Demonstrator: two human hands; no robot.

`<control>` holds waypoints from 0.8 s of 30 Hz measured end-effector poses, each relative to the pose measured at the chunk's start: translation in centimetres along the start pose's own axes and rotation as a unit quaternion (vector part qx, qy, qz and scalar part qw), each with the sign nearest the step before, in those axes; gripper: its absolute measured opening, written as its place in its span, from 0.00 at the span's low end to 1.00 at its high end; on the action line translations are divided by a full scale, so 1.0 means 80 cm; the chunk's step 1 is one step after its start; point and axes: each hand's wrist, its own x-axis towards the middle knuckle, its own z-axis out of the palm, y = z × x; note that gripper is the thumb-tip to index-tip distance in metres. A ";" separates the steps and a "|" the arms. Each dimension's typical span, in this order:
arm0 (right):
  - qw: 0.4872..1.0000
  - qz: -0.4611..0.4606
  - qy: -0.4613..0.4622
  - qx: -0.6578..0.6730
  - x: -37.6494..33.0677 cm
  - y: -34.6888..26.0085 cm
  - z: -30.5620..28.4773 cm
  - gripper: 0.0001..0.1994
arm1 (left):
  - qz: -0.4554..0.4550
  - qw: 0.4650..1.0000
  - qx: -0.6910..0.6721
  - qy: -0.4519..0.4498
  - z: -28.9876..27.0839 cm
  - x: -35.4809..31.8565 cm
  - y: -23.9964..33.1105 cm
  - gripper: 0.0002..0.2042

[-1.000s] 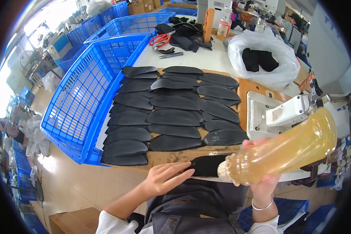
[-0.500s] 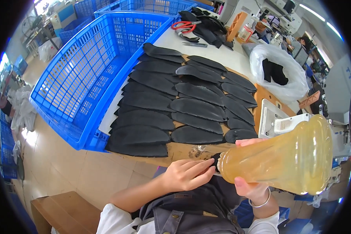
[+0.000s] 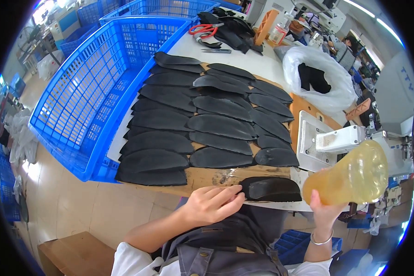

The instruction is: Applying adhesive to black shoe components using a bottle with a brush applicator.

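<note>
The black piece point(image 3: 271, 189) lies at the table's point(image 3: 225, 60) near edge, your left hand's point(image 3: 211, 204) open fingertips now pinning its end; your right hand point(image 3: 324, 211), clasping the bottle point(image 3: 349, 177), has swung it off the piece, apparently done applying

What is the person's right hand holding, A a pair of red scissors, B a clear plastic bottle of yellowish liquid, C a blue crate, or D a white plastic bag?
B: the right hand grips a clear plastic bottle of yellowish liquid, tilted above the near edge of the table, while the left hand rests its fingers on a black curved piece.
</note>
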 end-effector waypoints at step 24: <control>0.963 -0.055 0.006 -0.265 -0.030 0.057 -0.082 0.33 | -0.106 0.990 -0.028 -0.090 -0.016 0.028 0.015 0.12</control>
